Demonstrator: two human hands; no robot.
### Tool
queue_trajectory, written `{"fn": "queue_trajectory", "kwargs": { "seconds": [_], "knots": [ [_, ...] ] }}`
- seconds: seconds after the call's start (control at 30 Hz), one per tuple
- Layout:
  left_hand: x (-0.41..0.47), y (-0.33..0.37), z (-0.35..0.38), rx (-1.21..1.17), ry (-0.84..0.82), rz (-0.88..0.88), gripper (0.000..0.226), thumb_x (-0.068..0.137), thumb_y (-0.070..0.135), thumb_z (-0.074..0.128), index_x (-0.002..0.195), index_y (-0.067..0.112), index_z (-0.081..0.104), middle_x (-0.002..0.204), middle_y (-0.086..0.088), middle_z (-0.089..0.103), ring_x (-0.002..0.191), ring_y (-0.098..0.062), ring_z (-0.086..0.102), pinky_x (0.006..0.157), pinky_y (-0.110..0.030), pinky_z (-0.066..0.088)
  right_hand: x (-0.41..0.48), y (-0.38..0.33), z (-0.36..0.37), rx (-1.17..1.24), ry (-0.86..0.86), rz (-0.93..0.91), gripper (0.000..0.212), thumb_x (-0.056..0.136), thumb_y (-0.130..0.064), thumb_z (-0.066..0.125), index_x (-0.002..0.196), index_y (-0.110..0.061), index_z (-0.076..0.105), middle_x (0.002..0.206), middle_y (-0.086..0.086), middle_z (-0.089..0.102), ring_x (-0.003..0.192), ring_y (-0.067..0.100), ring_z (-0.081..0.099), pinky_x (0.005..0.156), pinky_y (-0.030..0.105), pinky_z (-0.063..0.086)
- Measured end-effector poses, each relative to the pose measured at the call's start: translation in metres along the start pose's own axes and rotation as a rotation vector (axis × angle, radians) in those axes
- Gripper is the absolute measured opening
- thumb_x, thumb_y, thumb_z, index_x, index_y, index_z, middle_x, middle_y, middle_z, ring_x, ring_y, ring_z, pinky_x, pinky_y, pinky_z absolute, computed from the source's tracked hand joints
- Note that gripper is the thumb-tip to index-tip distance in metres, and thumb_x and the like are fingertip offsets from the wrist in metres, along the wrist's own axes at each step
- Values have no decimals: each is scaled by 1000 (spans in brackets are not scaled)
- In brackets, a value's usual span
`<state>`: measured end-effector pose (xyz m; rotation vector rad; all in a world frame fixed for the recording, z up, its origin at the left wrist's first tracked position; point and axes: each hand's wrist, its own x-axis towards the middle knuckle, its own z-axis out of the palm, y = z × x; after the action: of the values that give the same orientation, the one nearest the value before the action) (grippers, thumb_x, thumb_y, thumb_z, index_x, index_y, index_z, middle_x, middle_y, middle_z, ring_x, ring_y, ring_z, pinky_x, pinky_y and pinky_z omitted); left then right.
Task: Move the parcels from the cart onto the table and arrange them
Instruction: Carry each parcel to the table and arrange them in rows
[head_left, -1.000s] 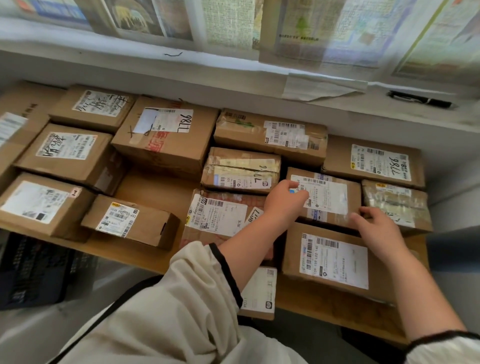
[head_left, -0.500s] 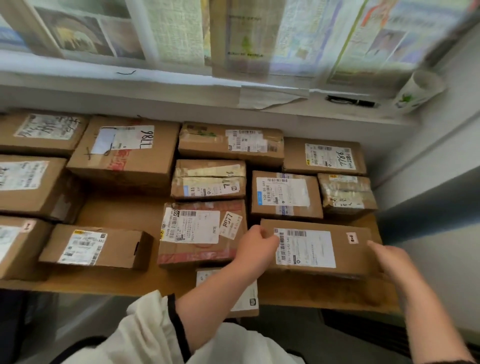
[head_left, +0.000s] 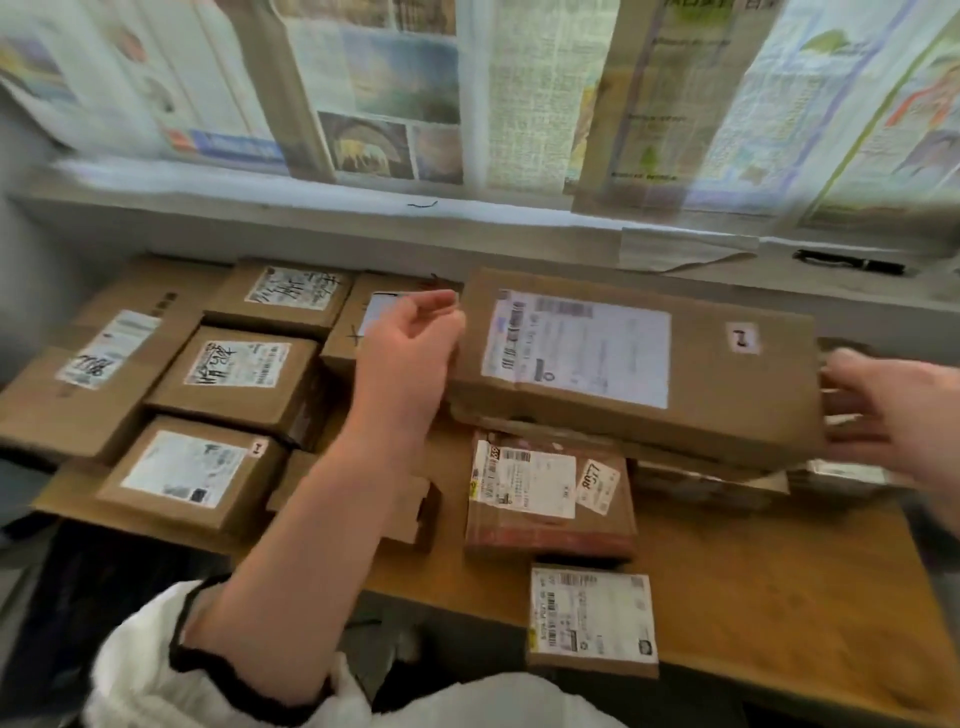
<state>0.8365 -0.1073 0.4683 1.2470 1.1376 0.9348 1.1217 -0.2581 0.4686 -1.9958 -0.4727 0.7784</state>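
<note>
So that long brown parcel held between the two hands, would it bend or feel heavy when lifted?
Probably stiff: the long parcel spans flat between the left hand and right hand without sagging. Likely not very heavy, since it is held by its ends alone. Its plain cardboard should not slip much.

Soft daylight through the papered window (head_left: 519, 93); motion blur, edges warped.

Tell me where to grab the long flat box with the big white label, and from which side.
Take the long box by its two short ends, the left hand from the left, the right hand from the right. It is long and flat, likely too wide for one hand, and both ends stand clear above the other parcels.
</note>
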Motion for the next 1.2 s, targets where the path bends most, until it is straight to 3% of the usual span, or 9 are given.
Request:
{"fn": "queue_trajectory", "kwargs": {
  "seconds": [0.07,0.17,0.3,0.37,0.43,0.57,0.8,0.97,1.2],
  "knots": [
    [25,-3,-53,43,133,-8,15,91,19,57,105,25,61,98,-1,68,76,-8,69,55,-15,51,-9,-19,59,-87,-174,-80,19,92,-39,52,85,-25,63,84,1,68,78,18,66,63,32,52],
    [54,-24,-120,172,234,-54,21,90,17,59,109,24,61,102,0,66,79,-7,68,55,-13,51,-24,-38,151,-145,-333,-99,20,93,-35,52,84,-20,63,87,3,67,80,17,66,64,28,53],
    [80,-59,-174,216,259,-140,30,88,11,62,118,18,59,111,0,64,96,-12,63,67,-20,51,-19,-35,219,-162,-355,4,21,94,-33,52,85,-16,62,93,6,65,85,21,64,60,26,54],
    [88,-72,-186,217,238,-173,30,88,10,62,117,19,60,108,2,65,97,-12,63,66,-20,52,-17,-27,236,-148,-361,34,21,93,-32,52,92,-14,63,96,6,65,86,23,64,68,32,57],
    [94,-83,-192,187,213,-203,29,89,9,61,115,19,60,107,2,65,96,-12,64,65,-20,53,-15,-21,246,-146,-346,73,25,92,-31,53,102,-10,63,96,8,64,86,24,64,73,37,58],
    [104,-94,-196,163,164,-195,29,89,11,62,117,19,59,106,2,66,98,-13,64,74,-25,55,-16,-15,255,-150,-271,115,24,92,-28,53,107,-9,59,93,9,62,82,25,63,64,34,56],
    [113,-95,-200,208,78,-157,36,89,15,62,125,15,59,110,-1,67,101,-13,64,82,-30,54,-17,-10,261,-152,-215,91,14,92,-24,53,95,-12,59,94,8,61,87,23,61,68,35,55],
    [109,-95,-194,191,61,-119,32,90,18,61,122,18,60,104,4,68,90,-5,67,63,-14,53,-16,-4,253,-144,-194,62,13,92,-19,54,82,-17,61,92,8,63,85,22,62,59,27,52],
    [110,-92,-189,168,79,-116,34,89,18,63,123,19,59,103,6,68,88,-4,67,60,-11,51,-16,-1,250,-185,-179,14,16,92,-18,57,76,-20,59,87,5,62,80,18,62,57,25,51]
  ]
}}
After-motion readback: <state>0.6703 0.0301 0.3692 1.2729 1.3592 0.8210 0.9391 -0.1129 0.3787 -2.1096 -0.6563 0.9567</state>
